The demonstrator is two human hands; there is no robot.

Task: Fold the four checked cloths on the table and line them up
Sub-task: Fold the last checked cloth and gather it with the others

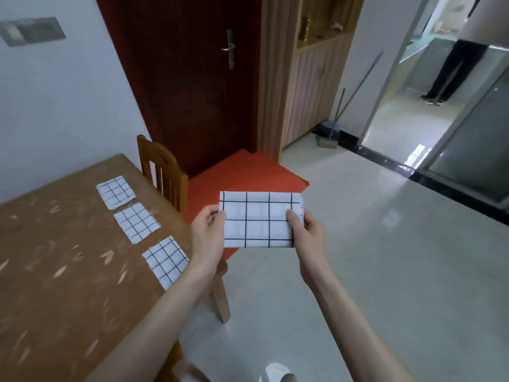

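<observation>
I hold a white cloth with a dark grid in the air, off the table's right side, folded into a wide rectangle. My left hand pinches its left edge and my right hand pinches its right edge. Three folded checked cloths lie in a diagonal row near the brown table's right edge: the far one, the middle one and the near one.
The wooden table fills the lower left. A wooden chair stands at its right side. A red mat lies before a dark red door. A person stands far off at the upper right. Pale tiled floor spreads to the right.
</observation>
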